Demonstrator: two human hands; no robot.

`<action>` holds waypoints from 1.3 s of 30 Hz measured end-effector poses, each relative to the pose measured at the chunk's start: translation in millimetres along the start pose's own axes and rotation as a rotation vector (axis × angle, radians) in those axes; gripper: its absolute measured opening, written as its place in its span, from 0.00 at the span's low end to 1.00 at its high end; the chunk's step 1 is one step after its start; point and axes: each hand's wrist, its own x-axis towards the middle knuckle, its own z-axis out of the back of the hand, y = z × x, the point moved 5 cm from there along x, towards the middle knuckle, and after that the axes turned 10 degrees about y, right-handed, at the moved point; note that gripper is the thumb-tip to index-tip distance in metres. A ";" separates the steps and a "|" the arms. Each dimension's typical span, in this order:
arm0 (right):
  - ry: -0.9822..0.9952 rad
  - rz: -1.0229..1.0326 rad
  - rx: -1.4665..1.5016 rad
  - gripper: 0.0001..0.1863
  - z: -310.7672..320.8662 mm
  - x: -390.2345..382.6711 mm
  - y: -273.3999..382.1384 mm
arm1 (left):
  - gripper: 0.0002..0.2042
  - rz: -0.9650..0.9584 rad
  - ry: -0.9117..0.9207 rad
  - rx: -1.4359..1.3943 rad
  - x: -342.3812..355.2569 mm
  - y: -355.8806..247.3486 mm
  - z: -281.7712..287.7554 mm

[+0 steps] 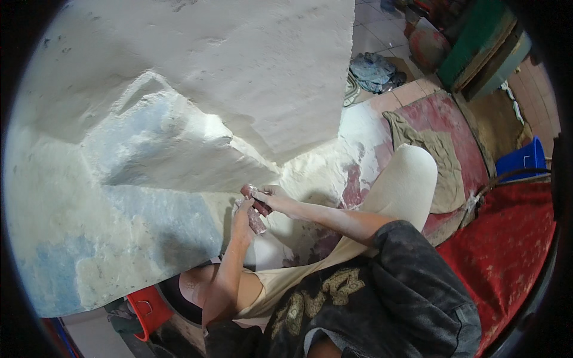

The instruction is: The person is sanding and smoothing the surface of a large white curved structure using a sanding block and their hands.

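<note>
Both of my hands meet low in front of me, beside the white powder-covered slab. My right hand (276,200) is closed on a reddish-brown block-like piece (261,207). My left hand (241,219) is closed too, its fingers around a second reddish-brown piece (256,223) that is dusted white and points down toward my lap. The two pieces lie close together; whether they are separate or one folded thing, I cannot tell. Just beyond my hands rises a large pale block (197,170) with a stepped, uneven shape, coated in white dust.
A tan cloth (439,161) lies on a dusty red mat (471,140) at right. Further right stand a blue bucket (520,156) and a red sheet (507,238). An orange-red bucket (146,316) is at lower left. Crumpled blue-grey cloth (373,70) lies at the back.
</note>
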 end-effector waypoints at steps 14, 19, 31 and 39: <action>-0.101 0.000 -0.099 0.17 5.1 6.2 -10.5 | 0.11 0.022 0.083 0.039 -7.0 -6.6 -10.0; -0.137 0.015 -0.102 0.17 12.8 8.2 -11.5 | 0.12 0.016 0.058 0.054 -9.9 -8.5 -22.1; -0.461 0.188 0.123 0.15 47.9 6.4 17.8 | 0.11 -0.040 -0.038 -0.064 -7.0 -5.5 -9.3; -0.556 0.235 0.188 0.17 83.4 6.5 28.1 | 0.12 -0.039 0.025 -0.027 -12.7 -10.3 -18.2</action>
